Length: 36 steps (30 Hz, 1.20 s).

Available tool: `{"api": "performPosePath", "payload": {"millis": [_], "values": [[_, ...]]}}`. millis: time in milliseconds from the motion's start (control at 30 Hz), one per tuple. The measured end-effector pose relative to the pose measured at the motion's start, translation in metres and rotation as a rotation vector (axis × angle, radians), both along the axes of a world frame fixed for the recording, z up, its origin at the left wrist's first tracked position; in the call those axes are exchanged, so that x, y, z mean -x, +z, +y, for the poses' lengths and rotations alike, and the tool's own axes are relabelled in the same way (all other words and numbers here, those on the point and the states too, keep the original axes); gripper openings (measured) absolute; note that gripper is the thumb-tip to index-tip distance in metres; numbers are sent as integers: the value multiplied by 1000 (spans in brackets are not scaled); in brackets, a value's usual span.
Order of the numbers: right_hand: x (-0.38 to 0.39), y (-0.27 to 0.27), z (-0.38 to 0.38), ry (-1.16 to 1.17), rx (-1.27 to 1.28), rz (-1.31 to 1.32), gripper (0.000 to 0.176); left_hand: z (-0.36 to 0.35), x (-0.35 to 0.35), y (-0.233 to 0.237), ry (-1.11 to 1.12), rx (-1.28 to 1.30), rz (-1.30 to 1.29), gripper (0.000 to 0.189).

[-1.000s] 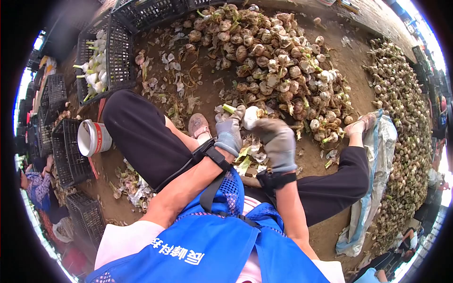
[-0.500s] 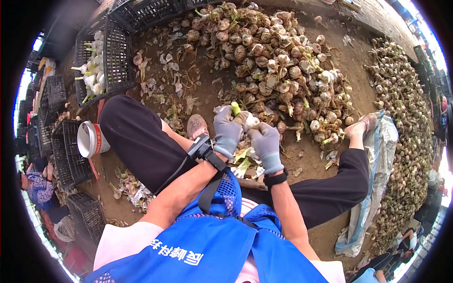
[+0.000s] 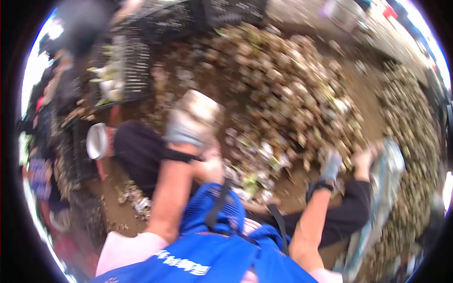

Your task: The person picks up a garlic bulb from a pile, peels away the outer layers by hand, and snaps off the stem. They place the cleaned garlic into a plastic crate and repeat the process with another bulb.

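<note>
My left hand, in a grey glove, is smeared by motion over my left leg. A pale, blurred shape lies at its fingers, and I cannot tell whether it is the dirty glove or something held. My right hand, also gloved, reaches down to the lower right edge of the garlic pile, its fingers blurred against the bulbs. Between the hands, peeled garlic skins and green trimmings litter the ground.
A black crate with white, green-stemmed garlic stands at upper left. Below it is a white bucket. At right, a pale sack lies beside a long second garlic heap. More black crates line the back.
My hands have moved apart from the green-stemmed garlic they worked on together. The left went to the left, the right to the pile's edge. The whole view has shifted and blurred.
</note>
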State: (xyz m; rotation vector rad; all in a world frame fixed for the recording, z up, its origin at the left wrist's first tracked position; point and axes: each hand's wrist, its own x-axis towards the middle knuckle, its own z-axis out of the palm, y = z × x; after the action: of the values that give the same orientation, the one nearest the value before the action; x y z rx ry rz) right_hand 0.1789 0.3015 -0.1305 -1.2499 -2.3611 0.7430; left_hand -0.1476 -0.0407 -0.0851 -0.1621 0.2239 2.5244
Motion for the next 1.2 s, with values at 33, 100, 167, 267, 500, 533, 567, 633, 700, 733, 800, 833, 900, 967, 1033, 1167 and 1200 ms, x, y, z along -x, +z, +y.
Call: {"api": "performPosePath", "payload": {"millis": [33, 100, 167, 267, 500, 533, 567, 633, 700, 733, 800, 833, 900, 967, 1033, 1167, 1200], "values": [[-12, 8, 23, -180, -137, -156, 19, -17, 34, 76, -92, 177, 267, 20], [-29, -7, 67, -560, 481, 466, 21, -50, 89, 130, 172, 120, 251, 39], [-48, -34, 80, -153, -418, -443, 21, -61, 106, 152, 292, 203, 395, 43], [0, -31, 26, -187, 43, -478, 24, -9, 52, 140, -33, 138, 33, 34], [26, -24, 4, -458, 207, -547, 41, 63, -142, 68, -710, 635, -406, 28], [24, -26, 9, -470, 219, -493, 38, 61, -149, 53, -753, 666, -380, 29], [21, -27, 16, -479, 228, -431, 35, 62, -153, 37, -791, 695, -346, 30], [24, -1, 4, -365, 451, 40, 30, 68, -154, 12, -846, 681, -305, 33], [48, 43, -34, -243, 509, 358, 31, 83, -157, 9, -867, 630, -226, 47], [59, 63, -60, -133, 419, 382, 32, 92, -159, 22, -869, 626, -247, 51], [73, 101, -120, 72, 302, 428, 33, 105, -165, 40, -834, 471, -251, 43], [76, 113, -145, 169, 276, 445, 33, 105, -166, 26, -796, 330, -200, 42], [70, 114, -169, 231, 234, 518, 32, 101, -160, 14, -643, 275, -269, 36], [62, 134, -158, -86, 1090, 783, 27, 87, -158, 67, -714, 302, 60, 39], [66, 142, -150, -138, 1292, 846, 25, 84, -159, 62, -701, 394, 323, 40], [73, 140, -157, -43, 1196, 741, 22, 78, -163, 88, -654, 653, 520, 41], [75, 140, -159, -39, 1203, 743, 22, 74, -162, 86, -651, 660, 521, 41]]}}
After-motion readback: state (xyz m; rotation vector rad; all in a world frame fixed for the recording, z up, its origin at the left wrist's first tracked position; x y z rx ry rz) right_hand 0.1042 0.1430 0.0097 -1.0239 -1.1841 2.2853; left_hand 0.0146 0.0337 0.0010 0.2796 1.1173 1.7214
